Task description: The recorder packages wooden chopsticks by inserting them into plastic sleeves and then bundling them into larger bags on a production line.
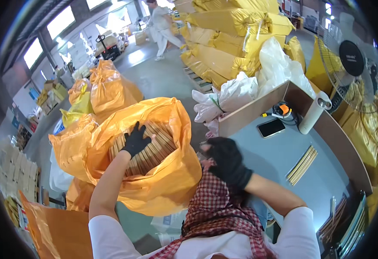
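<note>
My left hand [135, 140], in a black glove, reaches into a large open orange plastic bag [167, 181] and rests on a dense stack of thin tan wooden sticks [154, 151] inside it. The fingers are spread over the stick ends. My right hand [226, 160], also in a black glove, is bent back near my chest, next to the bag's right edge and a red checked scarf [217, 207]. Its fingers are curled, and whether they hold anything is hidden.
A grey work table [279, 159] with wooden side walls stands at right, bearing a small bundle of sticks [302, 165], a phone [271, 127], a white cylinder [314, 113] and an orange tool [283, 109]. More orange bags [107, 90], stacked yellow sacks [223, 47], white bags [236, 93], a fan [351, 58] and a distant person [161, 26] surround it.
</note>
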Tool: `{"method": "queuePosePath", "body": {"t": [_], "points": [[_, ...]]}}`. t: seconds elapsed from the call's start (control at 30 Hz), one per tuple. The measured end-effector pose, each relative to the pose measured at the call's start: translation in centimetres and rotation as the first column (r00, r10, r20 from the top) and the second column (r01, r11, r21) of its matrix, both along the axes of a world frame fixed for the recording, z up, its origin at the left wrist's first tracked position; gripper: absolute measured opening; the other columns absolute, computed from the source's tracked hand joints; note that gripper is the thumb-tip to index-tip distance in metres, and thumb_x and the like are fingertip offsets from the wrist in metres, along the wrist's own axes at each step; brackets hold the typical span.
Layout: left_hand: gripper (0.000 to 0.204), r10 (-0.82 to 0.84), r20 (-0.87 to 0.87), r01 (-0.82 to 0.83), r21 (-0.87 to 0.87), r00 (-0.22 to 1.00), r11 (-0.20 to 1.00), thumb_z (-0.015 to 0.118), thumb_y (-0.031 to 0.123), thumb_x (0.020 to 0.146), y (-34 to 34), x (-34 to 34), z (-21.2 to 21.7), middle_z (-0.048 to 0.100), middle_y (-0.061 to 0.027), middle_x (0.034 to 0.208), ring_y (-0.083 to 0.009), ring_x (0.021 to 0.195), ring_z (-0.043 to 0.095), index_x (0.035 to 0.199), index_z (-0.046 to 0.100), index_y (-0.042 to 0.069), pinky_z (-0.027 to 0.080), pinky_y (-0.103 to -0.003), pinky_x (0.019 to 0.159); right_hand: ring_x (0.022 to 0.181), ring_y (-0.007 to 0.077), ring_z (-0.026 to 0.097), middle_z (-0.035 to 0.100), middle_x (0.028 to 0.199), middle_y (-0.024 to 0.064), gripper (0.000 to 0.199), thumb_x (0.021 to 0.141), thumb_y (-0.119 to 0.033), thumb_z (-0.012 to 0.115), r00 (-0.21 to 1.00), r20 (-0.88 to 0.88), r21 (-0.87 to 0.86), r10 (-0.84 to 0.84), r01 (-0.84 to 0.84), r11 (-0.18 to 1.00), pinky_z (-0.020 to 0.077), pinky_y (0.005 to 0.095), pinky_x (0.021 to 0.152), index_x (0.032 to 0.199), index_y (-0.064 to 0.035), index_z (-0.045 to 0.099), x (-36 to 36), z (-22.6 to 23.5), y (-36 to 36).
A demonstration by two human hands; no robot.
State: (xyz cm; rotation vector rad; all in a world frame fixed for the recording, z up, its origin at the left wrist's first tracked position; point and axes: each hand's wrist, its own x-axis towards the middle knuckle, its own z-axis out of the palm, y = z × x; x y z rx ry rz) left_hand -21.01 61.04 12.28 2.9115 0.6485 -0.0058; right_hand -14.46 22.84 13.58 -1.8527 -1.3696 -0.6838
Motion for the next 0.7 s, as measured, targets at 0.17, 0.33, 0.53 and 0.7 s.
{"method": "queuePosePath", "body": {"t": [0.17, 0.33, 0.53, 0.7], "points": [[0.071, -0.102, 0.294, 0.098, 0.029, 0.95, 0.995, 0.069, 0.045, 0.084, -3.3, 1.5, 6.9, 0.046, -0.0224, 0.139, -0.0363, 0.131, 0.044, 0.136, 0.047, 0.002, 0.037, -0.041, 0.108, 0.106, 0.0339, 0.054, 0.057, 0.109, 0.0149, 0.044, 0.075, -0.014, 0.074, 0.754, -0.04, 0.123, -0.656, 0.655, 0.745, 0.0417, 0.0414, 0.095, 0.114, -0.0032, 0.056, 6.1, -5.7, -17.5], [0.05, -0.508, 0.522, 0.371, 0.35, 0.685, 0.86, 0.071, 0.027, 0.079, -9.5, 5.6, 9.0, 0.054, -0.0205, 0.119, -0.0407, 0.112, 0.053, 0.119, 0.053, 0.004, 0.045, -0.045, 0.094, 0.11, 0.0359, 0.054, 0.059, 0.115, 0.0167, 0.039, 0.083, -0.018, 0.069, 0.149, -0.001, 0.281, -0.989, 0.949, 0.143, 0.0414, 0.0425, 0.097, 0.116, -0.0013, 0.055, 6.3, -12.6, -37.0], [0.051, -0.776, 0.377, 0.805, 0.118, 0.506, 0.582, 0.073, 0.028, 0.079, -32.1, 11.7, 2.9, 0.051, -0.0193, 0.13, -0.0378, 0.122, 0.049, 0.12, 0.055, 0.004, 0.04, -0.045, 0.102, 0.102, 0.0363, 0.057, 0.061, 0.106, 0.0202, 0.036, 0.08, -0.022, 0.069, 0.002, -0.555, 0.178, -0.832, 0.977, -0.116, 0.0441, 0.0434, 0.09, 0.108, -0.0015, 0.059, 5.4, -20.7, -48.4], [0.05, -0.912, 0.403, 0.996, -0.012, -0.077, -0.089, 0.069, 0.023, 0.079, -50.0, 6.2, -8.4, 0.051, -0.0226, 0.132, -0.0378, 0.122, 0.049, 0.123, 0.056, 0.003, 0.041, -0.045, 0.103, 0.099, 0.0355, 0.057, 0.062, 0.103, 0.0186, 0.031, 0.082, -0.022, 0.065, -0.033, -0.561, 0.091, -0.827, 0.991, -0.101, 0.0441, 0.0429, 0.088, 0.104, -0.0014, 0.059, 5.8, -17.1, -43.9]]}}
